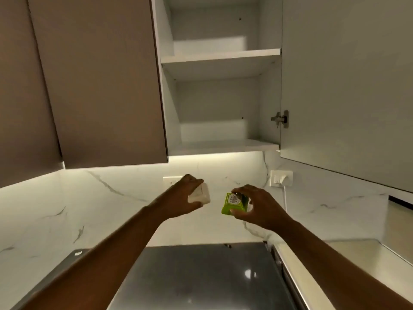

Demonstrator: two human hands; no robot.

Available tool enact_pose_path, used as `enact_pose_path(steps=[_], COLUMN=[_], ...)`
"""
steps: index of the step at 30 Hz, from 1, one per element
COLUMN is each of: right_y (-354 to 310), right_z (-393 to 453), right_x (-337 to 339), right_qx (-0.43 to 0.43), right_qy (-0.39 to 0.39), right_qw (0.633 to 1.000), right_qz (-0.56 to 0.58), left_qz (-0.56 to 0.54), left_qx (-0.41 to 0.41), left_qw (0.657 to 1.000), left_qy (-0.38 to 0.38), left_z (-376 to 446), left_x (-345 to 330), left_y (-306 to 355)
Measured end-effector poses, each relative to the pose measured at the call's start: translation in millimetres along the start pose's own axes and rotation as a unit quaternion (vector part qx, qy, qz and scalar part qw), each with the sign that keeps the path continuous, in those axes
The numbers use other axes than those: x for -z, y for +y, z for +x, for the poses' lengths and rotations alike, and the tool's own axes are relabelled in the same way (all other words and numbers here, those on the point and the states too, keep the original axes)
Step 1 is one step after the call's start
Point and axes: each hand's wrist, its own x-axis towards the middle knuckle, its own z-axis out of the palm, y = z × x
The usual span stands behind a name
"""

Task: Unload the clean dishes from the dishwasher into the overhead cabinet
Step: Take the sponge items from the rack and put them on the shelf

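Observation:
My left hand (182, 198) grips a small white container (201, 194), raised in front of the marble backsplash. My right hand (260, 205) holds a small green container (233, 203) with a label on its base, fingers curled round it. Both are held side by side below the open overhead cabinet (220, 145). The cabinet's two white shelves, the lower one and the upper shelf (220, 56), hold nothing that I can see. The dishwasher is out of view.
The cabinet door (344, 86) stands open on the right, its hinge showing. Closed brown cabinet doors (100, 81) fill the left. A dark shiny surface (201, 276) lies below my arms. A wall socket with a white plug (280, 179) sits on the backsplash.

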Motion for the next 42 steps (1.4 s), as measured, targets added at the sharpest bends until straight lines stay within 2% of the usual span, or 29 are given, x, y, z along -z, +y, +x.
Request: enact_pose_path(steps=[5, 9, 14, 21, 30, 36, 42], right_y=[43, 72, 102, 137, 176, 199, 223], right_z=[104, 172, 233, 282, 331, 353, 364], right_x=[32, 50, 60, 68, 71, 67, 64], right_qx=[0.019, 0.03, 0.001, -0.083, -0.215, -0.234, -0.214], right_qy=[0.073, 0.075, 0.066, -0.024, -0.106, -0.122, -0.092], right_qw=[0.996, 0.996, 0.998, 0.993, 0.959, 0.942, 0.943], right_qz=[0.039, 0.029, 0.014, -0.082, -0.154, -0.207, -0.24], left_qz=[0.013, 0.05, 0.066, 0.093, 0.09, 0.079, 0.035], left_qx=[-0.015, -0.005, -0.011, -0.014, 0.004, -0.006, 0.009], left_qw=[0.999, 0.999, 0.998, 0.992, 0.986, 0.988, 0.991], left_qy=[0.042, 0.018, -0.01, -0.08, -0.14, -0.134, -0.125], left_z=[117, 187, 252, 327, 414, 451, 476], left_x=[38, 49, 42, 19, -18, -51, -72], left_y=[-19, -36, -54, -71, -73, -66, -77])
